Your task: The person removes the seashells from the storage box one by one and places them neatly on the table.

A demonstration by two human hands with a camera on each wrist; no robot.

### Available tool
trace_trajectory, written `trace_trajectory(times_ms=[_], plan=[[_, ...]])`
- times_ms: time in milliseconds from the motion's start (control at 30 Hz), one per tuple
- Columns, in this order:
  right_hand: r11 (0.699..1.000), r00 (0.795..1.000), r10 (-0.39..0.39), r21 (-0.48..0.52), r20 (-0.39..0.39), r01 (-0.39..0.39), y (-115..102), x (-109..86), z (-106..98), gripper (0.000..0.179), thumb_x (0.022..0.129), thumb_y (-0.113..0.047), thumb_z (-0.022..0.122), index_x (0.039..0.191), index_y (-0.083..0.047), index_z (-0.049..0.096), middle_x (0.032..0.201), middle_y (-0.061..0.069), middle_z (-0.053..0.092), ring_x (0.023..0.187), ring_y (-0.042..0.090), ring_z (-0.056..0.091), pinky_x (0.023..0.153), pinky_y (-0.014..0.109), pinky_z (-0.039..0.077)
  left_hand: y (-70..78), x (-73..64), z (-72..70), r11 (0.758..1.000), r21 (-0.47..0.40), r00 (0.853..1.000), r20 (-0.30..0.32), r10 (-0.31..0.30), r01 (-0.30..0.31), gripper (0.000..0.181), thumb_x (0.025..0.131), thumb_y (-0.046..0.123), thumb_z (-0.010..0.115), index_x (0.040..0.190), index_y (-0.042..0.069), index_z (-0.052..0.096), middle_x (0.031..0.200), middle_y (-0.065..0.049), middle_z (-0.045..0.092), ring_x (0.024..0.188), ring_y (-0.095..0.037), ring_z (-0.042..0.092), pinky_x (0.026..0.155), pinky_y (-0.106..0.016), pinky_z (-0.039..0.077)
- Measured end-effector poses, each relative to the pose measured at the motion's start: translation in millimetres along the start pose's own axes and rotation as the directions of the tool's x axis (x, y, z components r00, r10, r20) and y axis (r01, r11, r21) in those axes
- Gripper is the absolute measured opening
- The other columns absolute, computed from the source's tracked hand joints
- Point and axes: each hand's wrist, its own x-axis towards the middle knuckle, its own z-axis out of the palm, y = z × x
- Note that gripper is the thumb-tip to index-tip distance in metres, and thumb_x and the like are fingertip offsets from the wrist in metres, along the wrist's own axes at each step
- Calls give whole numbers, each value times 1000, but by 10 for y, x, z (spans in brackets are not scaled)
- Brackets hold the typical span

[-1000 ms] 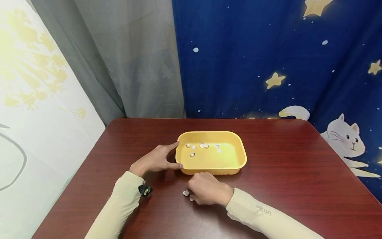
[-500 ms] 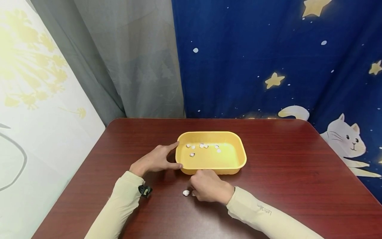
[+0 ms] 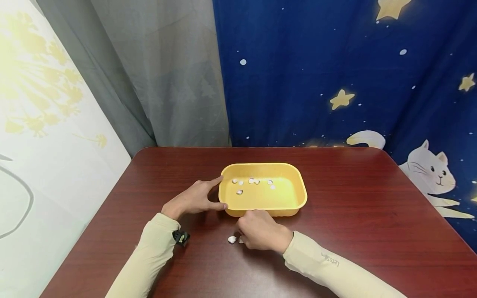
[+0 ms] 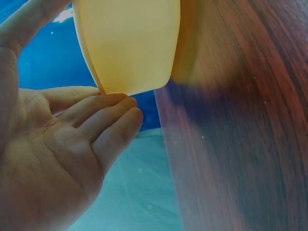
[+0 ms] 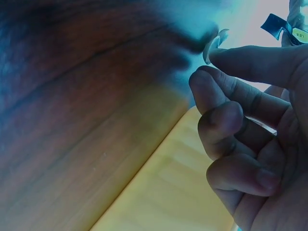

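In the head view my left hand [image 3: 193, 200] spans the left end of a yellow plastic bin [image 3: 275, 212], thumb at the near corner and a finger at the far corner. The left wrist view shows straight fingers [image 4: 115, 137] touching the bin's rim. My right hand [image 3: 262, 231] is low over the table in front of the bin, fingers curled in. At its thumb tip is a small white shell-like piece [image 5: 211, 49], partly covered in the head view. A second white piece [image 3: 232, 239] lies just left of it on the table.
Several small white pieces [image 3: 239, 192] lie scattered inside the bin, mostly toward its left and back. The dark red wooden table [image 3: 354, 198] extends on both sides. Behind it hang a grey curtain [image 3: 186, 95] and a blue starry curtain [image 3: 283, 95].
My right hand has shifted slightly toward the bin, and the white piece at its thumb has moved the same way. The left hand and the bin have stayed in place.
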Motion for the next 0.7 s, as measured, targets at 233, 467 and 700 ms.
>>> trace_trajectory(times_ms=[233,467,700], plan=[[1000,1000,17,-6,-9,-17,-11,-27,26,22,75,-20,81,60,-28,66,53,-13,55,52,6,49,42,27,37,4,0,28,1000,5,1000,-7,-2,2,98,82,54,76,156,4,35,153,-15,50,137,-26,53,114,-47,44],[1000,1000,11,-1,-9,-11,9,-29,-11,27,75,-24,82,57,-26,62,51,-13,52,50,6,45,43,27,36,-14,3,36,1000,7,1000,-9,0,0,98,82,55,75,156,5,35,154,-14,49,138,-25,53,114,-47,44],[997,1000,13,74,18,-15,44,-45,-153,20,79,-20,77,63,-24,65,56,-14,57,51,3,47,45,23,38,8,-12,16,1000,5,1000,-7,9,-9,98,82,56,75,156,5,35,153,-15,49,137,-25,53,114,-47,44]])
